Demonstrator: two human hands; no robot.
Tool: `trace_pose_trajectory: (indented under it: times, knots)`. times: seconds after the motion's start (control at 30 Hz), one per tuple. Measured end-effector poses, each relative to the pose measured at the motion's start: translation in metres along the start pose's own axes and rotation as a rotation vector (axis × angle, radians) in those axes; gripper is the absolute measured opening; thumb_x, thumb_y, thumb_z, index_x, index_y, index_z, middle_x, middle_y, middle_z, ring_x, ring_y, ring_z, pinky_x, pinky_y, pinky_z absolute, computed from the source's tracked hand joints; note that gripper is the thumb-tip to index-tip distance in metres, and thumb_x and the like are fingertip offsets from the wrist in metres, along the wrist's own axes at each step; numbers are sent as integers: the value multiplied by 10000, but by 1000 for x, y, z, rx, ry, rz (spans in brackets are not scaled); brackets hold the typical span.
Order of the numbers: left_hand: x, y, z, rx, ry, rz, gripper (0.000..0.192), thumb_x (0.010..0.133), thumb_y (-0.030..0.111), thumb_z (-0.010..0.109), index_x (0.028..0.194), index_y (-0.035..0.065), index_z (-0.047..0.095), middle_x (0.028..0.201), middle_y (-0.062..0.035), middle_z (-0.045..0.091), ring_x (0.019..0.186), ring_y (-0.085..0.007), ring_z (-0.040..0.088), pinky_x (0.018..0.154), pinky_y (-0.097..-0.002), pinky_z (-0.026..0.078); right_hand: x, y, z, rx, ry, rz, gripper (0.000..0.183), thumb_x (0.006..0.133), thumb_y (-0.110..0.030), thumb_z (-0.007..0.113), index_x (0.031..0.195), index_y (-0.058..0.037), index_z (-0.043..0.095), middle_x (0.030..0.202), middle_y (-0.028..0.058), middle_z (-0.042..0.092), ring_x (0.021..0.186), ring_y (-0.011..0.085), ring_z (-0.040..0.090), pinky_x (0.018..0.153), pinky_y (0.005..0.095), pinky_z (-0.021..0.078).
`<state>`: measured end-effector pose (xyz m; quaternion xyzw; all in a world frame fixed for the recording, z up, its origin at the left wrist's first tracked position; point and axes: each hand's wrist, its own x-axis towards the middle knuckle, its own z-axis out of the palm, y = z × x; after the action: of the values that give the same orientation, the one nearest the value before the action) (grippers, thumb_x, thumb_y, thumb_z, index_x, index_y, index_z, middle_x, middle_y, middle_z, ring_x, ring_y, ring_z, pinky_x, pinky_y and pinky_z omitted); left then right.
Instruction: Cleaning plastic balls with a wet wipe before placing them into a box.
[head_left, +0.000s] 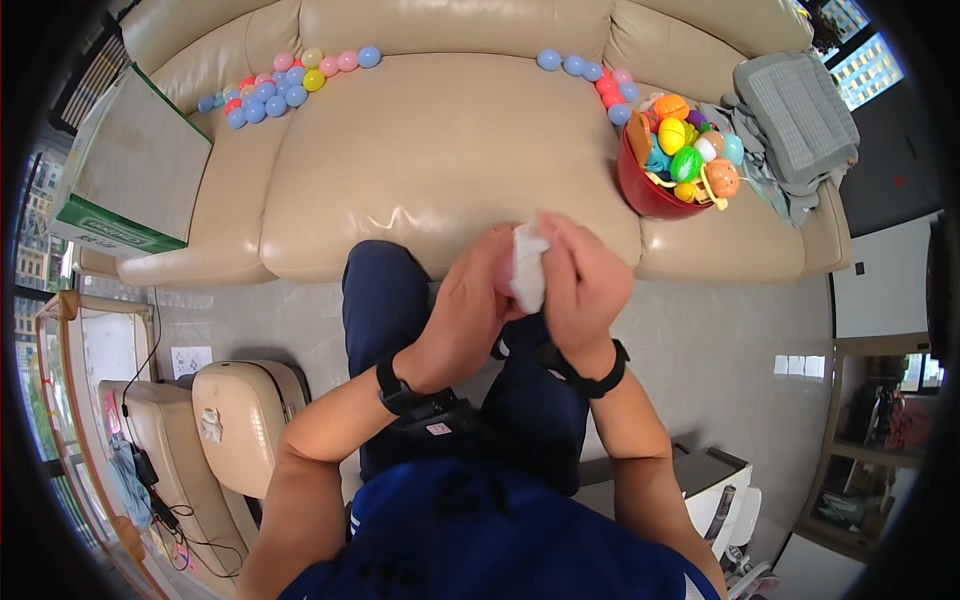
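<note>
My left hand (469, 304) is closed around a pink ball (504, 279), most of it hidden by the fingers. Pressed to the ball's right side is a white tissue or cloth (530, 274), gripped by my right hand (589, 281). The right fingertips are slightly blurred. Both hands meet in front of my knees, just over the front edge of the beige leather sofa (442, 165). Blue, pink, red and yellow balls (276, 105) lie grouped on the sofa's left part. A line of blue, red and pink balls (607, 84) runs along the right.
A red bucket (649, 187) heaped with toy fruit and balls stands on the sofa's right seat, beside a grey folded cushion (799, 120). A cardboard box (142, 161) rests at the left. A beige suitcase (244, 427) with a crumpled tissue (211, 426) on it is behind left.
</note>
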<state>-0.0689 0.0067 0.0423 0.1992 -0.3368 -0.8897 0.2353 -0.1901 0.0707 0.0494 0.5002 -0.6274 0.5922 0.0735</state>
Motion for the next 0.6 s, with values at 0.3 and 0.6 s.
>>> trace_pose_trajectory:
  times: [0.3, 0.6]
  knots:
    - [-1, -5, 0, 248, 36, -19, 287, 1092, 275, 403, 1182, 73, 587, 1072, -31, 613, 940, -121, 595, 781, -264, 495, -3, 7, -14, -62, -149, -157, 223, 863, -130, 783, 1053, -23, 736, 715, 74, 566, 580, 228, 564, 512, 351, 425]
    - [0, -8, -3, 291, 43, -46, 347, 1077, 343, 426, 1195, 77, 614, 986, -19, 619, 808, -98, 557, 622, -246, 435, -9, 8, -14, 93, -115, 120, 143, 910, -146, 724, 969, -18, 705, 726, 122, 614, 603, 284, 602, 554, 346, 480]
